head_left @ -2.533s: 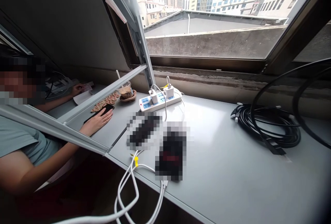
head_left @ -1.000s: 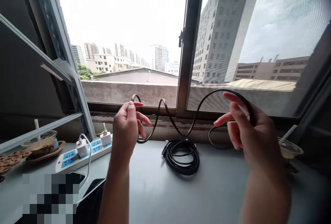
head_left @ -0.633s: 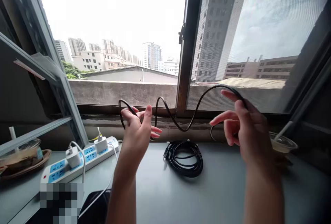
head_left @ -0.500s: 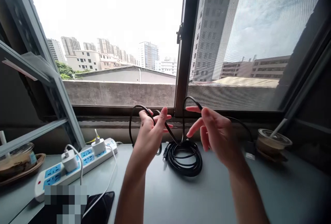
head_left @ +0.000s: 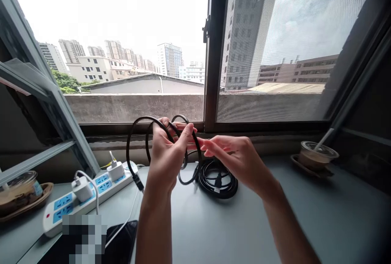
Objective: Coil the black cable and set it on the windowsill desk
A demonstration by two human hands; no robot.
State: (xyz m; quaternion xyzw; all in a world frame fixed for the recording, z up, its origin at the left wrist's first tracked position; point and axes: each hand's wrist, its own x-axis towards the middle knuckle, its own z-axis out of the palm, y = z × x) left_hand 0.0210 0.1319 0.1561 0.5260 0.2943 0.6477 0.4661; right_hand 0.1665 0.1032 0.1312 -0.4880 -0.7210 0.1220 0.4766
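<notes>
A black cable (head_left: 199, 150) hangs in loose loops from my left hand (head_left: 168, 146), its fingers and thumb closed around the strands. One connector (head_left: 138, 182) of this cable dangles left of my left wrist. My right hand (head_left: 233, 152) is beside the loops, its fingertips brought together at the cable's right side; the exact grip is partly hidden. Below the hands, a second black cable (head_left: 233, 186) lies coiled on the grey table (head_left: 214, 227). A black connector with a pale tip (head_left: 218, 180) shows in front of that coil.
On the left stands a white power strip (head_left: 88, 203) with two white chargers and cords. Near it lie a dark phone (head_left: 124, 239) and a blurred-out patch. Drink cups (head_left: 317, 156) (head_left: 20, 186) sit at both sides. A metal rack (head_left: 65, 113) and the window frame (head_left: 210, 93) bound the back.
My right hand has moved left to my left hand, bringing the cable into another loop. The connector at the far right has been drawn over to the coil. The view has shifted slightly.
</notes>
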